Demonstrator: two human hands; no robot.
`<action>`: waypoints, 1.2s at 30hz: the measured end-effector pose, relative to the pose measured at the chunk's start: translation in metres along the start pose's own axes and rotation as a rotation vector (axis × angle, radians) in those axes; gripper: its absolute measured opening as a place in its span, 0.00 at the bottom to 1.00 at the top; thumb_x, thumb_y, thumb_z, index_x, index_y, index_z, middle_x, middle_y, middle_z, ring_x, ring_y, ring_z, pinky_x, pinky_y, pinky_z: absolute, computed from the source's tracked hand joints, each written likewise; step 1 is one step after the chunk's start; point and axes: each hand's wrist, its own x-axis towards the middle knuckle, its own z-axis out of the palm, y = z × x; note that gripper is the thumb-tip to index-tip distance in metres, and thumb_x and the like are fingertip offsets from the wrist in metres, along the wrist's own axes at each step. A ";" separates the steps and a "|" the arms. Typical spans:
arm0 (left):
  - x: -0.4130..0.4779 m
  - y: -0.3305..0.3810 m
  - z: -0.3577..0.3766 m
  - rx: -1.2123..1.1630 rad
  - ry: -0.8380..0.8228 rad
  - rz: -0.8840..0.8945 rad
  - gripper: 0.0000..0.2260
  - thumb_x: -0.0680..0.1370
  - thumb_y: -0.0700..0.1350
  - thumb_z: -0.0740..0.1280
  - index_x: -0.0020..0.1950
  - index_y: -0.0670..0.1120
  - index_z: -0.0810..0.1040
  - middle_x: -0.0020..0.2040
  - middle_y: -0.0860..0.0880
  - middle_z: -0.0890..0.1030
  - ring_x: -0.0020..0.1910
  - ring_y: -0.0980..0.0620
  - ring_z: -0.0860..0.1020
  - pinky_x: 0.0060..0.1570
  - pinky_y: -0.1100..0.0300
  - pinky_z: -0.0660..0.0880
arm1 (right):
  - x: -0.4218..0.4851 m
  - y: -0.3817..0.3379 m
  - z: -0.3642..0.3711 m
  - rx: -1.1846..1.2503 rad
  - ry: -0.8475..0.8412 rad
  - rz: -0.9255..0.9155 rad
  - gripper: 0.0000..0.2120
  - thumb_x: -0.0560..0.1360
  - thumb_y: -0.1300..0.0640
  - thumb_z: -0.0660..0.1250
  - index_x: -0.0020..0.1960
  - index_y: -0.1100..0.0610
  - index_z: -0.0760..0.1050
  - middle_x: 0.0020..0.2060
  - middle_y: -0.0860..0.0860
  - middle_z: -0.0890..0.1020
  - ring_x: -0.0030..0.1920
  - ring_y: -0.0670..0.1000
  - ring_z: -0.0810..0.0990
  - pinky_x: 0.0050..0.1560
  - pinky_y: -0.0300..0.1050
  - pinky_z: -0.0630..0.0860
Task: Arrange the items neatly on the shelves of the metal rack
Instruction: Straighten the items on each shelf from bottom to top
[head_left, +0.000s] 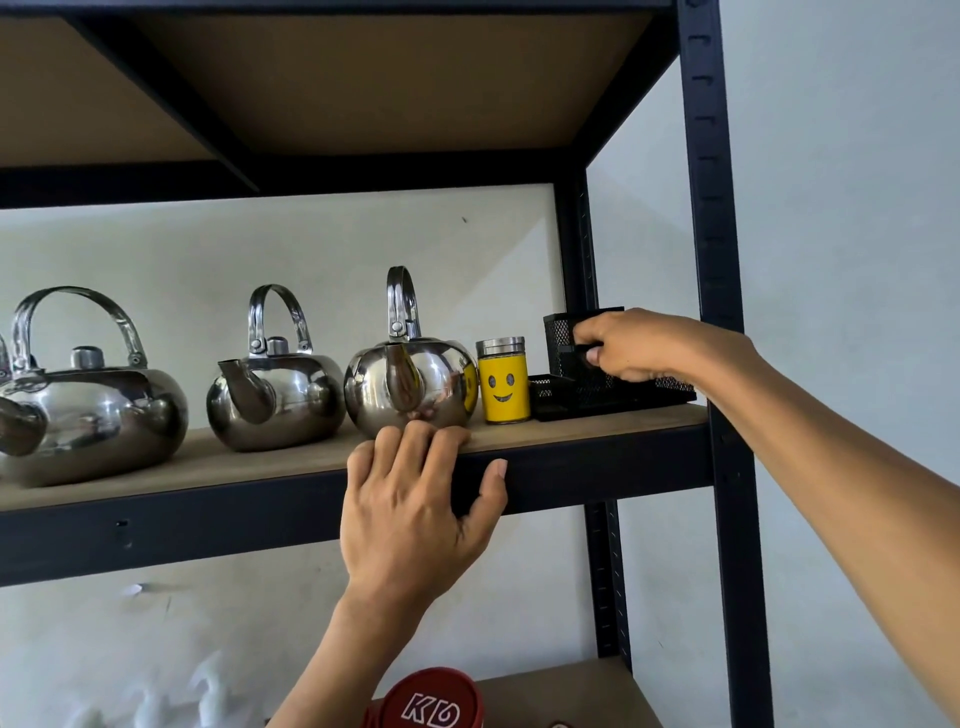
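Three shiny steel kettles stand in a row on the rack's wooden shelf (597, 423): a large one (93, 400) at the left, a middle one (275, 387), and a third (410, 382) further right. Beside the third stands a yellow smiley jar (503, 382) with a metal lid. At the shelf's right end sits a black mesh desk organizer (571, 384). My right hand (628, 345) grips the organizer's upper rim. My left hand (415, 499) rests on the shelf's front beam, fingers over the edge just below the third kettle, holding no item.
The dark blue right upright (714, 260) stands just right of the organizer. An upper shelf board (337, 88) hangs overhead. On the lower shelf a red round lid with white letters (428, 699) shows at the bottom. A pale wall lies behind.
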 end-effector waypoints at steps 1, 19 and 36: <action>0.000 0.000 0.000 0.000 0.002 0.001 0.21 0.79 0.59 0.58 0.48 0.45 0.81 0.40 0.48 0.78 0.40 0.47 0.75 0.45 0.53 0.66 | -0.001 -0.001 -0.001 -0.004 -0.009 0.003 0.21 0.79 0.67 0.55 0.69 0.52 0.66 0.31 0.52 0.71 0.24 0.47 0.64 0.21 0.36 0.60; 0.000 0.001 -0.002 -0.012 -0.018 -0.015 0.21 0.79 0.59 0.58 0.49 0.45 0.81 0.41 0.48 0.78 0.40 0.47 0.74 0.46 0.53 0.66 | -0.016 -0.014 0.012 -0.201 0.209 -0.054 0.04 0.81 0.59 0.55 0.49 0.56 0.68 0.36 0.47 0.69 0.45 0.52 0.69 0.51 0.49 0.64; -0.001 0.001 -0.002 -0.039 -0.009 -0.017 0.19 0.79 0.59 0.59 0.49 0.45 0.81 0.41 0.48 0.77 0.40 0.48 0.74 0.46 0.54 0.67 | 0.026 -0.069 0.006 -0.132 0.217 -0.220 0.33 0.74 0.35 0.61 0.70 0.55 0.67 0.65 0.52 0.75 0.63 0.54 0.74 0.63 0.51 0.68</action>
